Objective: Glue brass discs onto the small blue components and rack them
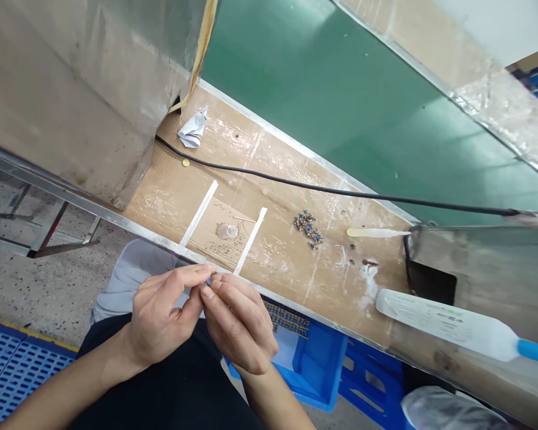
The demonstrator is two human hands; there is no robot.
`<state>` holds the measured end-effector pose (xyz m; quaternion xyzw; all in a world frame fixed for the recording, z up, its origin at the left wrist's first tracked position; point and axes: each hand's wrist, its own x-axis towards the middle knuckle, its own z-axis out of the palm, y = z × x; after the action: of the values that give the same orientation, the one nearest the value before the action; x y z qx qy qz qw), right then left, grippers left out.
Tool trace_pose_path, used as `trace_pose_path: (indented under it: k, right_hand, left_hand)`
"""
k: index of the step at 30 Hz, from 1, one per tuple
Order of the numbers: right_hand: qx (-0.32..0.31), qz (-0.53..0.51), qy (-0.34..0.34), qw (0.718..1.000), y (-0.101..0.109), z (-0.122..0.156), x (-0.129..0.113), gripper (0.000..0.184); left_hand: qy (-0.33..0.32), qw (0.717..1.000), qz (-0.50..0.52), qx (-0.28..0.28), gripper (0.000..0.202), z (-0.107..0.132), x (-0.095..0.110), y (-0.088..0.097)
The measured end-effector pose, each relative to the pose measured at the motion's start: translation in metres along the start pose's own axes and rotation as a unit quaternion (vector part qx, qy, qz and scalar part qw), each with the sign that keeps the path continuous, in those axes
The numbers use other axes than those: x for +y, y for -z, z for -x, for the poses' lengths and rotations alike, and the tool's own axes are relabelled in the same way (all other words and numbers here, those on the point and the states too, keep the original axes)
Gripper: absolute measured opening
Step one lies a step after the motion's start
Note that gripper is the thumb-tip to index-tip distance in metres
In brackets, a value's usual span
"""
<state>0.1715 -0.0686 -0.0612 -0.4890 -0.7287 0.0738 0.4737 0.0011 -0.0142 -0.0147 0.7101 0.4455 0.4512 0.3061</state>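
Note:
My left hand and my right hand meet above the bench's front edge, fingertips together. Thumb and fingers of each are closed in a pinch on a small blue part, mostly covered by the fingers. Just beyond them, a small clear dish sits on cardboard between two white tape strips. Tiny dark pieces are scattered around it, and a thin pointed stick lies behind. Farther right is a loose pile of small blue and brass-coloured parts.
A black cable crosses the bench. At right are a pale flat stick and a white bottle with a blue cap, lying over. A crumpled cloth lies at back left. Below the edge, a blue bin holds rows of parts.

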Motion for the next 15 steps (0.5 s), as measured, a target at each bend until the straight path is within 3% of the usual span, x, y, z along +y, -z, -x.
trace_pose_path:
  k: [5, 9, 12, 15]
  right_hand:
    - [0.075, 0.032, 0.055, 0.995, -0.004, -0.023, -0.005, 0.055]
    - [0.047, 0.023, 0.026, 0.998, 0.002, -0.014, -0.001, 0.061]
    - [0.028, 0.022, 0.026, 0.999, 0.006, -0.011, 0.001, 0.062]
    - [0.045, 0.006, 0.037, 0.998, 0.008, -0.021, 0.0, 0.05]
  left_hand:
    - [0.045, 0.998, 0.046, -0.022, 0.036, -0.001, -0.003, 0.001]
    - [0.106, 0.983, 0.137, -0.055, 0.031, -0.008, -0.004, 0.005]
    - [0.106, 0.982, 0.143, -0.062, 0.02, -0.013, -0.007, 0.005]
    - [0.103, 0.985, 0.131, -0.05, 0.014, -0.013, -0.01, 0.004]
